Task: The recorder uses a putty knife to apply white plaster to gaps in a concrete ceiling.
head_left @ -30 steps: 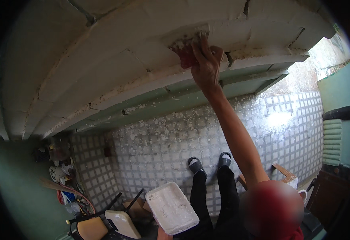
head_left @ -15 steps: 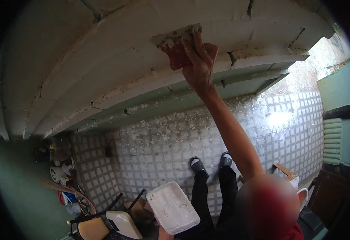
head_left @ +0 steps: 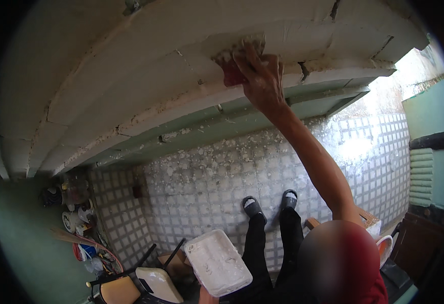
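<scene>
My right hand [head_left: 263,81], on an outstretched arm, grips a red putty scraper [head_left: 233,74] with fingers spread along its back. The scraper's far edge lies against the pale boarded surface [head_left: 146,66] overhead, and wet grey-white putty shows around the blade. Rough seams and cracks run across that surface. At the bottom edge, my left hand [head_left: 208,296] holds a white rectangular tray [head_left: 219,261] from beneath its near left side; most of the fingers are hidden by it. Smears of white putty coat the inside of the tray.
Below is a tiled floor [head_left: 201,187] spattered with white. My dark slippers [head_left: 253,206] stand on it. Folding chairs [head_left: 153,283] are at the lower left, beside a cluttered heap of containers and cords [head_left: 85,251]. A wooden piece [head_left: 369,219] and white bucket [head_left: 385,248] stand at right.
My right hand and the scraper have slid to the right along the overhead surface. My left hand still holds the tray, which has hardly shifted.
</scene>
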Tool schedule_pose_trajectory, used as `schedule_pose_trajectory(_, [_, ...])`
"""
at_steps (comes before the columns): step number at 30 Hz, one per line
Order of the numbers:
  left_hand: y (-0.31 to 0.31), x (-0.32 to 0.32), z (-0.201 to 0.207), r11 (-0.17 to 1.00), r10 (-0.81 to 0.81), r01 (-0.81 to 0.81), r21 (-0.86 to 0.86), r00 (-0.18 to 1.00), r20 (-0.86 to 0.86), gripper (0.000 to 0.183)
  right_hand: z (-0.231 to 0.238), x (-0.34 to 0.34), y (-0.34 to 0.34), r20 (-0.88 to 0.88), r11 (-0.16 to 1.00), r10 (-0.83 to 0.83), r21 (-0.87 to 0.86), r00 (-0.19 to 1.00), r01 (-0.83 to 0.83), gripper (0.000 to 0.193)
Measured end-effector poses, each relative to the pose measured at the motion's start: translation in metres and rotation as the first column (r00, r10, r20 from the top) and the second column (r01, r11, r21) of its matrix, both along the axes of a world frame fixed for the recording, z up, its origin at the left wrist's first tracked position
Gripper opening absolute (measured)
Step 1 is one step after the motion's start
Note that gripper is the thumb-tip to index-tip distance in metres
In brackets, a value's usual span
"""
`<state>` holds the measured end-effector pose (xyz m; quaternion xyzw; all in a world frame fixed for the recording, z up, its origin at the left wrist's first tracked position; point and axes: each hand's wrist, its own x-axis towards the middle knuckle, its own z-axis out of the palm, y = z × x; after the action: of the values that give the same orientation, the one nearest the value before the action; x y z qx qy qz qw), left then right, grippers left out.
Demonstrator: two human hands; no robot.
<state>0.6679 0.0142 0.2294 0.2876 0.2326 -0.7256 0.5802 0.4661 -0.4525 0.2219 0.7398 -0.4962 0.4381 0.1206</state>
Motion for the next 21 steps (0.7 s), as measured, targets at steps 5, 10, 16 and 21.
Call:
schedule_pose_trajectory(5, [-0.010,0.002,0.003,0.997,-0.017,0.014,-0.074,0.999,-0.041,0.075,-0.031,-0.026,0.023,0.010,0.997,0.082,0.011,0.997,-0.082,0.053])
schedule_pose_trajectory(10, [-0.004,0.008,0.001,0.998,-0.021,0.019,-0.063,0.999,-0.031,0.076,0.008,-0.031,0.022,0.018,0.964,0.156,-0.221,0.988,-0.148,0.059])
schedule_pose_trajectory(16, [-0.010,0.015,-0.003,0.997,-0.050,0.048,-0.068,0.998,-0.026,0.077,0.005,-0.016,-0.027,0.022,0.990,0.022,-0.140,1.000,-0.019,0.058])
schedule_pose_trajectory(21, [-0.014,0.020,0.003,0.988,-0.102,0.090,-0.129,0.991,-0.091,0.079,-0.033,-0.028,0.019,-0.014,0.999,-0.021,0.036,1.000,0.022,0.059])
